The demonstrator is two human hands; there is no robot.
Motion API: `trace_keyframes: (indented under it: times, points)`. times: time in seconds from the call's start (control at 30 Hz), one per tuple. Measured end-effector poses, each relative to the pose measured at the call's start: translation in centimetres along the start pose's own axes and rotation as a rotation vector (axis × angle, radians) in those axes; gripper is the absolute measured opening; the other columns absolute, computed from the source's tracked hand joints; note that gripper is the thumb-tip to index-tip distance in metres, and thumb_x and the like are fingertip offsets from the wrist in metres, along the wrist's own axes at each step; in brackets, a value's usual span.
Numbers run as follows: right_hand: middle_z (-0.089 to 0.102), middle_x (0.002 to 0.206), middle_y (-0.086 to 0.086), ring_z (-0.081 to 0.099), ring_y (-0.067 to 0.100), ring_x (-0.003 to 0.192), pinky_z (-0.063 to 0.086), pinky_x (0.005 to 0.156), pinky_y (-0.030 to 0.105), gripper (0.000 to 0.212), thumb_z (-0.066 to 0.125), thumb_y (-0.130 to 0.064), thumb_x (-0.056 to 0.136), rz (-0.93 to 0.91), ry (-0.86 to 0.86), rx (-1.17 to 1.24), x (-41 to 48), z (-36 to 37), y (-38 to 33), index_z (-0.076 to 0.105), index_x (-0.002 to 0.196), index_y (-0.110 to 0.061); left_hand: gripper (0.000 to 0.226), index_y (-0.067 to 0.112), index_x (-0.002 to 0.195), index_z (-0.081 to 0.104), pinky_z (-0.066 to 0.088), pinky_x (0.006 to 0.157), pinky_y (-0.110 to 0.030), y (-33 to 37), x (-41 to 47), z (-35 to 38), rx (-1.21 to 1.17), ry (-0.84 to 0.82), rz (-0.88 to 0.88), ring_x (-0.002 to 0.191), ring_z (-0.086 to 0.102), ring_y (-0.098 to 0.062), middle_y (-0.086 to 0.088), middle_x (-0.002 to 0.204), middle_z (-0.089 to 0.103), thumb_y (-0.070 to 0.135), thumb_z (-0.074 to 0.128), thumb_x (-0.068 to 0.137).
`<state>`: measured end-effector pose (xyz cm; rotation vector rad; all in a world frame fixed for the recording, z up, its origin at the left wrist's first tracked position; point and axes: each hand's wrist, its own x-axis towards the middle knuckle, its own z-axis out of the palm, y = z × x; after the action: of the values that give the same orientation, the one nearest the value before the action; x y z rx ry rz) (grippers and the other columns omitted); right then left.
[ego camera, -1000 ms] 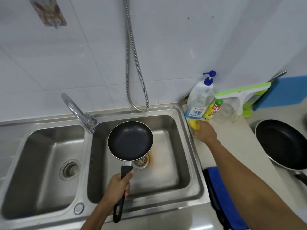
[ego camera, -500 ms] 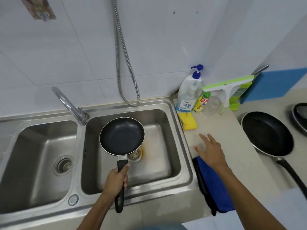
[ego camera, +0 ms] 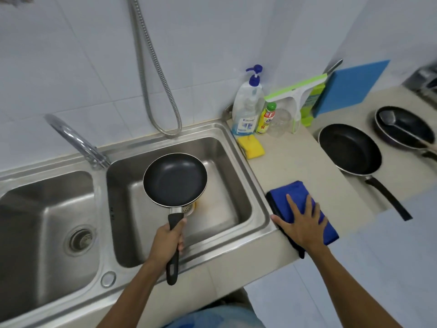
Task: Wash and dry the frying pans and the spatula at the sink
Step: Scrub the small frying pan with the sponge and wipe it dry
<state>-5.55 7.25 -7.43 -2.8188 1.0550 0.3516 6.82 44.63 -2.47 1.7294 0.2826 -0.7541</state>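
My left hand (ego camera: 166,242) grips the black handle of a small black frying pan (ego camera: 175,179), held level over the right basin of the steel sink (ego camera: 256,176). My right hand (ego camera: 301,222) lies flat, fingers spread, on a folded blue cloth (ego camera: 288,194) on the counter just right of the sink. A larger black frying pan (ego camera: 350,149) rests on the counter to the right. Behind it a third pan (ego camera: 411,129) holds a dark spatula (ego camera: 387,118).
A yellow sponge (ego camera: 251,146) lies at the sink's back right corner, beside a pump soap bottle (ego camera: 247,110), a small yellow bottle (ego camera: 267,119) and a green-white squeegee (ego camera: 295,95). The tap (ego camera: 75,138) stands between the two basins. A metal hose (ego camera: 151,86) hangs down the wall.
My right hand left the yellow sponge by the bottles, drew back toward me and came down flat on the blue cloth. The left hand kept the small pan over the basin.
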Motion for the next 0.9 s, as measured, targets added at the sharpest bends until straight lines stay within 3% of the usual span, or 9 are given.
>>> trace_keyframes:
  times: [0.17,0.33,0.4,0.43,0.5,0.63,0.73,0.83,0.9]
  points:
    - [0.008,0.167,0.009,0.01,0.039,0.151,0.017,0.116,0.066,0.07,0.019,-0.074,0.094,0.019,0.06,0.024,-0.8,2.1,-0.7,0.008,0.156,-0.045,0.043,0.012,0.066,0.048,0.042,0.048,-0.027,-0.4,-0.1,-0.8,0.022,-0.012,0.001,0.043,0.044,-0.016,-0.003,0.049,0.045,0.034,0.062,0.101]
    - [0.037,0.157,0.014,0.032,0.039,0.144,0.028,0.113,0.063,0.051,0.038,-0.035,0.106,0.1,0.142,0.194,-1.0,2.8,-1.8,0.031,0.155,-0.026,0.04,0.012,0.07,0.048,0.043,0.047,-0.028,0.0,-0.2,-1.9,0.01,-0.033,0.02,0.043,0.044,-0.016,-0.002,0.051,0.046,0.032,0.06,0.102]
    - [0.057,0.136,0.022,0.054,0.043,0.122,0.044,0.097,0.054,0.045,0.035,-0.033,0.106,0.154,0.183,0.463,-0.5,0.1,-3.0,0.039,0.148,-0.019,0.038,0.011,0.072,0.047,0.043,0.047,-0.028,0.4,-0.1,-2.6,0.017,-0.035,0.04,0.043,0.044,-0.017,-0.002,0.051,0.046,0.03,0.06,0.102]
    - [0.062,0.124,0.026,0.059,0.045,0.109,0.046,0.087,0.048,0.042,0.034,-0.034,0.107,0.184,0.217,0.585,-0.3,-1.8,-4.1,0.044,0.143,-0.014,0.037,0.011,0.074,0.048,0.043,0.047,-0.028,0.7,0.0,-2.9,0.028,-0.035,0.047,0.044,0.044,-0.017,-0.002,0.051,0.046,0.03,0.059,0.103]
    - [0.061,0.118,0.031,0.058,0.047,0.104,0.043,0.082,0.046,0.04,0.035,-0.032,0.107,0.178,0.232,0.758,0.4,-5.7,-6.9,0.05,0.132,-0.004,0.034,0.011,0.077,0.049,0.043,0.048,-0.028,1.2,0.2,-3.6,0.047,-0.032,0.057,0.044,0.045,-0.017,-0.001,0.052,0.048,0.03,0.058,0.103]
    - [0.062,0.114,0.024,0.058,0.038,0.105,0.039,0.081,0.037,0.036,0.038,-0.035,0.107,-0.004,0.267,0.914,1.9,-11.7,-14.5,0.055,0.117,-0.005,0.033,0.011,0.079,0.052,0.044,0.05,-0.029,1.7,0.2,-4.5,0.082,-0.03,0.078,0.046,0.047,-0.018,-0.002,0.054,0.05,0.033,0.058,0.103]
    - [0.064,0.107,0.007,0.057,0.023,0.097,0.04,0.078,0.032,0.032,0.039,-0.035,0.107,-0.241,0.286,0.955,2.3,-14.9,-21.3,0.057,0.124,-0.013,0.034,0.013,0.079,0.053,0.046,0.053,-0.031,1.8,-0.2,-4.7,0.121,-0.02,0.099,0.047,0.049,-0.018,-0.001,0.054,0.052,0.037,0.06,0.102]
    - [0.065,0.108,0.006,0.059,0.025,0.096,0.042,0.078,0.034,0.035,0.038,-0.035,0.106,-0.53,0.251,0.773,2.6,-15.4,-28.4,0.054,0.13,-0.016,0.033,0.012,0.082,0.054,0.047,0.051,-0.032,1.8,-0.9,-4.6,0.124,-0.031,0.096,0.047,0.05,-0.019,-0.002,0.055,0.053,0.038,0.059,0.102]
    - [0.063,0.129,0.01,0.057,0.028,0.116,0.044,0.094,0.038,0.041,0.037,-0.035,0.106,-0.717,0.104,0.553,2.7,-13.7,-32.9,0.048,0.14,-0.014,0.032,0.011,0.084,0.053,0.048,0.048,-0.031,1.8,-1.4,-4.3,0.091,-0.043,0.1,0.046,0.049,-0.019,-0.003,0.056,0.052,0.036,0.059,0.102]
